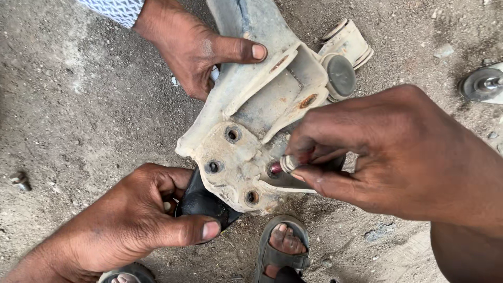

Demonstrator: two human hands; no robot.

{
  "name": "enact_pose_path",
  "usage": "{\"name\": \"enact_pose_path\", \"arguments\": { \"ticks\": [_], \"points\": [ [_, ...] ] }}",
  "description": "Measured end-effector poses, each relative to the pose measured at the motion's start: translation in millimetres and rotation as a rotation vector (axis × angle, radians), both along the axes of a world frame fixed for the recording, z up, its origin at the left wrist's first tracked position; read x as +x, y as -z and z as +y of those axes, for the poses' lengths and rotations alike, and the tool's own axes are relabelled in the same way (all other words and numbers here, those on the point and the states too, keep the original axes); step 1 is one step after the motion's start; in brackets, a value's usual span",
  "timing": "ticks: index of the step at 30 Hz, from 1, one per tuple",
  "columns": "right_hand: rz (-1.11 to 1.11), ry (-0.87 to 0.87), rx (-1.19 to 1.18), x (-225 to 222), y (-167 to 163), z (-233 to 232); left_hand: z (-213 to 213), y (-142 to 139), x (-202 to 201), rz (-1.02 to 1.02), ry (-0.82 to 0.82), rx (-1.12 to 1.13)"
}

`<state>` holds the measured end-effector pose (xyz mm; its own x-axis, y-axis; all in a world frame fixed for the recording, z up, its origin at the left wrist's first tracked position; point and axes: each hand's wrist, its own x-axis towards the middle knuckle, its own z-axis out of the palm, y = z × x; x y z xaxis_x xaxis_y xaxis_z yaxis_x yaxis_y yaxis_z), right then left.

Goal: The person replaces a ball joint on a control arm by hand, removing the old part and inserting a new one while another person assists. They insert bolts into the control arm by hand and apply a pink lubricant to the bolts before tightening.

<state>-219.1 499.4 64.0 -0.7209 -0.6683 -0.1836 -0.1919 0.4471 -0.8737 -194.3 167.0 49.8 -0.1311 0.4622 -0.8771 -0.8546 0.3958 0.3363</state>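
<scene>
Daylight was flat and even, no glare. Soft shadows sat under the metal bracket (pixel 251 131) at frame centre. Focus was sharp throughout; slight stretch toward the right edge.

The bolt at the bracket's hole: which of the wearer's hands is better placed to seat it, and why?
Probably the right hand: its fingertips already pinch the bolt at the bracket. The left hand grips the black rubber part.
</scene>
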Motion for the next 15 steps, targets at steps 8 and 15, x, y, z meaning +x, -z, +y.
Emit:
{"name": "enact_pose_path", "arguments": {
  "ticks": [8, 15],
  "points": [
    [-0.068, -0.12, 0.025, -10, 1, -18, 2, -3, 2, 0.075, -0.019, 0.043],
    [-0.201, -0.272, 0.786, -18, -27, -52, 4, -2, 7, 0.157, 0.019, -0.036]
  ]
}}
